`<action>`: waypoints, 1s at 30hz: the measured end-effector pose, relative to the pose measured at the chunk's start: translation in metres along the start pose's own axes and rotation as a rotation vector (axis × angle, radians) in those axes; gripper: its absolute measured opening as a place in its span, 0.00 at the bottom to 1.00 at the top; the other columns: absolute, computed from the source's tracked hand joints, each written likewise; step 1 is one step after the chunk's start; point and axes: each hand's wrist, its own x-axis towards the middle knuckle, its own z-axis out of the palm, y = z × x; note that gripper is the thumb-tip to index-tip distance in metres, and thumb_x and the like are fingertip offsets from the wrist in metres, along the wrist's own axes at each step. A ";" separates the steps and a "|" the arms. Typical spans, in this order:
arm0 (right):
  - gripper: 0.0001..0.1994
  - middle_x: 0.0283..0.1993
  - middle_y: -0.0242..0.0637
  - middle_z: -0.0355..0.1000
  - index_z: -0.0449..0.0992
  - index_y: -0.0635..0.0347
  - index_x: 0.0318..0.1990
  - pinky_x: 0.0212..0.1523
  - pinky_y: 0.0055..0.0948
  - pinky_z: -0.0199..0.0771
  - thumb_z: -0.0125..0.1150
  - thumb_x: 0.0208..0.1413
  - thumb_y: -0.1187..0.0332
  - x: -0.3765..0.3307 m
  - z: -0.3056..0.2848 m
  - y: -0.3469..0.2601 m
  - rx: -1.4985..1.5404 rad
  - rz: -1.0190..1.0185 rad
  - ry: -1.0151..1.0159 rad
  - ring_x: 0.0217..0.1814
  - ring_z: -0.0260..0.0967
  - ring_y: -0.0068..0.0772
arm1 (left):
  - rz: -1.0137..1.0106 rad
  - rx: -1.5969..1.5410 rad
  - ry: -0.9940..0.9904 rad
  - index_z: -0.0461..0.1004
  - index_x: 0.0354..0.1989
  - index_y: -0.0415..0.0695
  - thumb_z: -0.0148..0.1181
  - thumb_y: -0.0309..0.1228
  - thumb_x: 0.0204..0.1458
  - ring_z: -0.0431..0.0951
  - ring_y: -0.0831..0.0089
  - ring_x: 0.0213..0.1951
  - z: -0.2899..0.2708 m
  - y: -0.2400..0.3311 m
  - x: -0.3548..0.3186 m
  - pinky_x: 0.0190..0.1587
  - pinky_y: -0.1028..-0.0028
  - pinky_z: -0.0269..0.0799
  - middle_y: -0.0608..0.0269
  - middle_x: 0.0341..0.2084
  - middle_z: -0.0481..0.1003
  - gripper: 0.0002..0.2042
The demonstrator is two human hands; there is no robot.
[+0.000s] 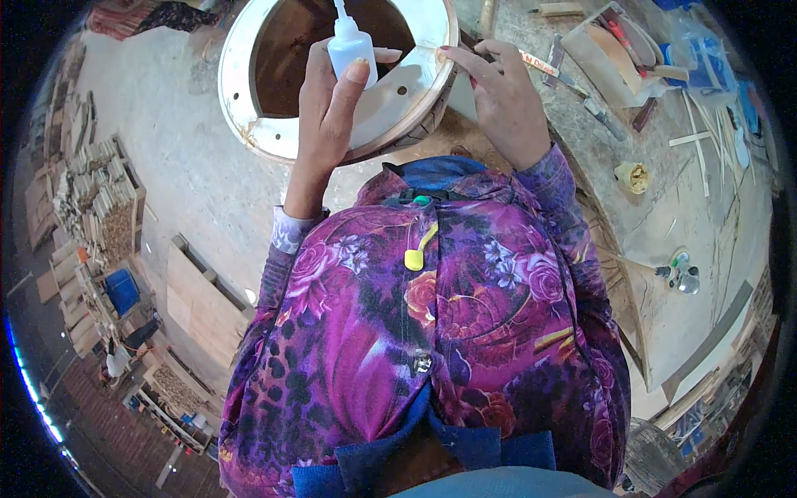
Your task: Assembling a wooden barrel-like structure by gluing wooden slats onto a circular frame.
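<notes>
My left hand point(330, 108) is closed around a small white squeeze bottle point(352, 55), its narrow nozzle pointing up. The bottle is over a round wooden frame point(241, 108) with a flat white face, a wide brown-lined opening and small dark holes. At the frame's right rim, my right hand point(510, 104) reaches in with its index fingertip against the edge, near a brownish seam. Its other fingers are bent and apart, and I see nothing held in them. The underside of that hand is hidden.
Right of my hand lie a marker-like stick point(552, 68), a tray of tools point(610, 50), a blue-and-clear plastic bag point(706, 62) and thin wood strips point(704, 149). A small yellowish cup point(633, 177) and a clear bottle point(686, 280) stand nearer. Wood stacks point(104, 199) are at left.
</notes>
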 end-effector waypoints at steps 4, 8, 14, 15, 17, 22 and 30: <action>0.26 0.46 0.40 0.64 0.73 0.40 0.56 0.44 0.36 0.75 0.55 0.50 0.80 -0.007 0.000 -0.003 -0.056 0.011 -0.015 0.47 0.69 0.44 | -0.006 0.021 0.015 0.66 0.52 0.39 0.45 0.50 0.62 0.75 0.71 0.43 0.000 0.000 -0.001 0.47 0.71 0.68 0.59 0.43 0.77 0.24; 0.29 0.48 0.40 0.63 0.71 0.39 0.59 0.46 0.37 0.75 0.54 0.48 0.80 -0.011 -0.002 -0.006 -0.115 0.013 -0.056 0.48 0.68 0.45 | -0.014 0.004 -0.008 0.65 0.52 0.38 0.46 0.49 0.62 0.74 0.70 0.44 -0.001 0.000 0.000 0.48 0.71 0.68 0.58 0.43 0.77 0.24; 0.31 0.50 0.39 0.63 0.71 0.39 0.60 0.45 0.37 0.75 0.54 0.48 0.82 -0.012 0.001 -0.004 -0.209 0.001 -0.062 0.46 0.68 0.42 | -0.052 -0.044 0.008 0.63 0.52 0.37 0.49 0.48 0.62 0.72 0.71 0.45 0.000 -0.004 -0.002 0.51 0.69 0.65 0.57 0.43 0.78 0.24; 0.31 0.51 0.41 0.63 0.70 0.38 0.60 0.47 0.40 0.75 0.55 0.48 0.79 -0.011 0.001 -0.004 -0.205 0.007 -0.084 0.49 0.68 0.47 | -0.050 -0.052 0.008 0.63 0.52 0.37 0.49 0.47 0.62 0.72 0.71 0.45 0.000 -0.002 -0.002 0.51 0.70 0.65 0.57 0.42 0.78 0.23; 0.31 0.51 0.41 0.63 0.69 0.38 0.61 0.47 0.40 0.75 0.55 0.48 0.79 -0.011 -0.001 -0.002 -0.184 -0.007 -0.083 0.49 0.67 0.47 | -0.048 -0.061 0.008 0.63 0.52 0.37 0.50 0.47 0.62 0.72 0.71 0.45 0.000 -0.002 -0.001 0.51 0.70 0.65 0.56 0.42 0.78 0.23; 0.32 0.50 0.41 0.63 0.68 0.35 0.62 0.46 0.37 0.76 0.55 0.48 0.79 -0.009 -0.002 -0.004 -0.095 0.002 -0.013 0.49 0.67 0.46 | -0.051 -0.076 -0.002 0.63 0.52 0.37 0.49 0.45 0.62 0.72 0.71 0.45 0.000 -0.001 -0.002 0.51 0.70 0.66 0.56 0.42 0.78 0.22; 0.37 0.52 0.43 0.61 0.63 0.28 0.65 0.45 0.39 0.76 0.54 0.49 0.80 -0.011 -0.001 -0.012 -0.328 -0.076 -0.102 0.48 0.67 0.48 | -0.039 -0.044 0.000 0.63 0.52 0.36 0.49 0.44 0.63 0.72 0.71 0.45 0.000 0.000 -0.002 0.51 0.70 0.65 0.56 0.43 0.76 0.22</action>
